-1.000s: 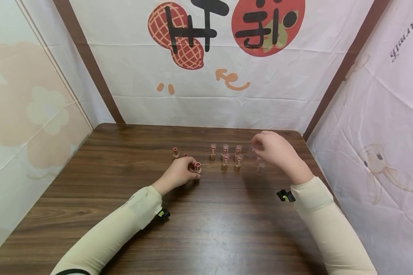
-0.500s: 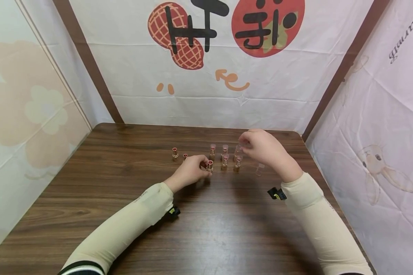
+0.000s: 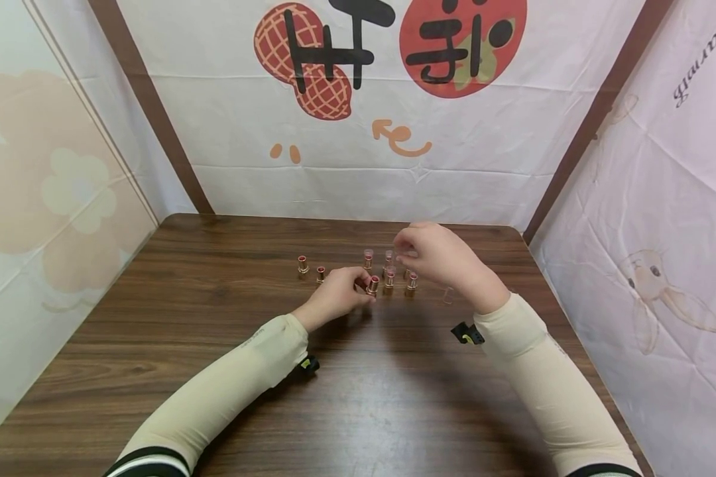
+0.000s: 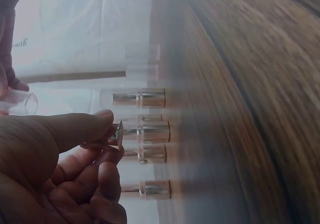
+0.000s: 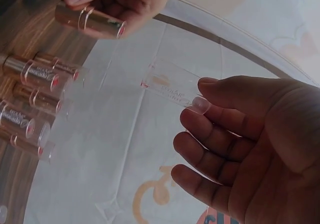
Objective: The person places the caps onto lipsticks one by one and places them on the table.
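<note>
My left hand [image 3: 341, 291] pinches an uncapped lipstick [image 3: 372, 286] between thumb and fingers; its gold tube [image 5: 95, 21] and red tip show in the right wrist view. Above and to the right, my right hand [image 3: 438, 257] pinches a clear lipstick cap [image 5: 169, 83] by one end. The cap and the held lipstick are apart, with the cap's other end facing the lipstick. Beside the hands, several lipsticks under clear caps stand upright, among them a near one [image 3: 412, 282]; my right hand partly hides those behind.
Left of the left hand stand two uncapped lipsticks, a farther one [image 3: 302, 265] and a nearer one [image 3: 321, 274]. A loose clear cap [image 3: 448, 296] stands on the wooden table [image 3: 358, 397] under the right forearm. A printed cloth [image 3: 233, 132] hangs behind the table.
My left hand has carried the lipstick to the right. My right hand has come left with the cap, so the two hands are now closer together.
</note>
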`<state>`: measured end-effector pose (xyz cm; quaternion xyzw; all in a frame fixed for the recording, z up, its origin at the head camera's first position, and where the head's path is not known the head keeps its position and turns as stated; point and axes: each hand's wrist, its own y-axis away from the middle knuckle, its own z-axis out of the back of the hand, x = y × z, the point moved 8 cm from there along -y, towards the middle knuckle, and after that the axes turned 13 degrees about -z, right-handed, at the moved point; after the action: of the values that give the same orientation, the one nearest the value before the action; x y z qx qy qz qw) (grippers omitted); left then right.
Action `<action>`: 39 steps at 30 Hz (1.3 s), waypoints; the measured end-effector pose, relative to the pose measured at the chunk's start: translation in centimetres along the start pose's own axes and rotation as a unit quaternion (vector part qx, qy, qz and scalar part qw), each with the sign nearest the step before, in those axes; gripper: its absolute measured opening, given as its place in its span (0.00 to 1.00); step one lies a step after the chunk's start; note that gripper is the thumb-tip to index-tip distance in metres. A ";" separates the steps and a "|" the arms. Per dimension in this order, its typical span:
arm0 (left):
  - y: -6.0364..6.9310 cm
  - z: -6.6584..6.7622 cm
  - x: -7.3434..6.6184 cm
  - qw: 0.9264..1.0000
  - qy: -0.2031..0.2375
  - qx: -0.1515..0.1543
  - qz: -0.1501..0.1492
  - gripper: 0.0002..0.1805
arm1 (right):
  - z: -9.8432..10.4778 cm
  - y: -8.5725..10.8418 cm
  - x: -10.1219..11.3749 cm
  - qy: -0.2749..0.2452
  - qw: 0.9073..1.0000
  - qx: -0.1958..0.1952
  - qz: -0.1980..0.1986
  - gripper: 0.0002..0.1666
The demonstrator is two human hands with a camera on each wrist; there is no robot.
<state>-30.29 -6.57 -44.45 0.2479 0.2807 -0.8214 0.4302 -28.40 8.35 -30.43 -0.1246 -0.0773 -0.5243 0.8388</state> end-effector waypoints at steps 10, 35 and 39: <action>-0.6 -0.3 -0.9 1.000 0.005 -0.003 -0.010 0.12 | -1.7 -0.7 1.1 0.011 1.000 0.010 0.018 0.09; -0.6 1.0 -2.0 1.000 -0.002 -0.011 -0.027 0.10 | -4.3 -0.8 1.8 -0.004 0.999 0.028 0.032 0.09; -0.3 1.2 -2.1 0.999 -0.007 -0.012 -0.043 0.10 | -4.5 -0.8 1.9 -0.015 0.999 0.036 0.031 0.10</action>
<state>-29.71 -6.03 -42.13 0.2248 0.2982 -0.8371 0.3997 -28.27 5.08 -34.15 -0.1047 -0.1050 -0.4927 0.8575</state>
